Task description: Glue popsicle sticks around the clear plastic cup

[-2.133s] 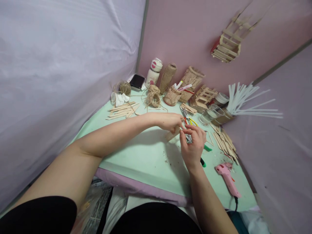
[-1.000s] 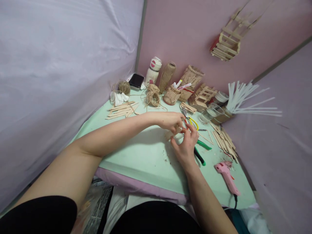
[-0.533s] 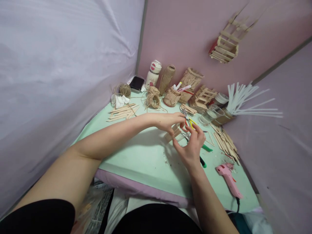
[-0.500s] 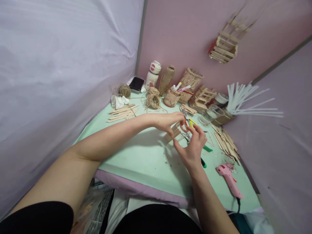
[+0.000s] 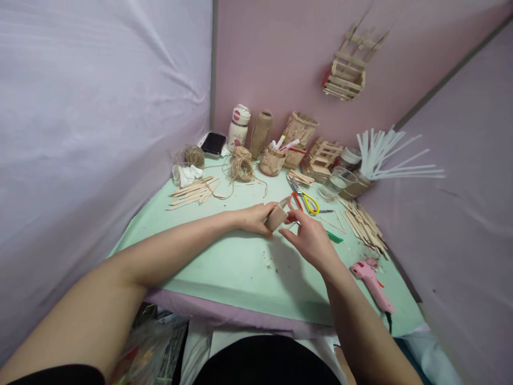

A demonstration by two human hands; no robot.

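A small wooden piece made of craft sticks (image 5: 276, 218) is tilted above the table's middle. From its left side, my left hand (image 5: 256, 218) grips it between thumb and fingers. My right hand (image 5: 310, 235) is just right of the piece, thumb and fingers curved and apart; whether a fingertip touches it I cannot tell. Right behind the hands lie scissors with yellow and red handles (image 5: 309, 203). A green-handled tool (image 5: 334, 237) is partly hidden by my right hand.
A pink glue gun (image 5: 372, 283) lies at the right, near loose craft sticks (image 5: 363, 227). More sticks (image 5: 194, 192) are at the left. Twine (image 5: 241, 164), a white bottle (image 5: 239, 128), a stick-covered pen cup (image 5: 272, 161), a clear plastic cup (image 5: 339, 183) and glue sticks (image 5: 377, 155) line the back.
My left hand has shifted from over the wooden piece to its left side, and the piece has turned. My right hand has lowered slightly. The whole view has shifted a little.
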